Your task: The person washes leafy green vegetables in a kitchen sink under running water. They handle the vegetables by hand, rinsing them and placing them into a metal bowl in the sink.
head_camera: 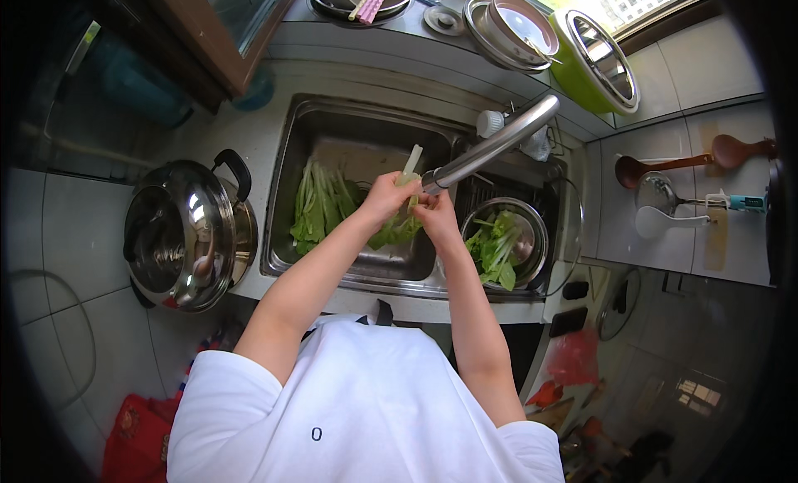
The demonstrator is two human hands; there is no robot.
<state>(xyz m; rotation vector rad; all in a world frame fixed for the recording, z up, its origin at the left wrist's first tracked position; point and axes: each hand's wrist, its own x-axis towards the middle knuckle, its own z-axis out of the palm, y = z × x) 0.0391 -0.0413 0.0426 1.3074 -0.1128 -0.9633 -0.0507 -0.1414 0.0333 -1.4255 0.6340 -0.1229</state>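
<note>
Over the large basin of a stainless steel sink (399,269), my left hand (388,197) grips pale stalks of a leafy green (399,232), whose leaves hang down below. My right hand (432,216) closes its fingertips on the same stalks, close beside the left, under the faucet spout (492,145). More leafy greens (321,202) lie along the basin's left side. In the smaller basin at right, a round metal bowl (541,233) holds loose green leaves (499,249). Whether water runs from the spout cannot be told.
A large lidded steel pot (190,233) stands left of the sink. Bowls (517,31), a metal lid (444,20) and a green-rimmed basin (580,71) line the back ledge. Ladles (661,165) hang at right. The faucet arches close above my hands.
</note>
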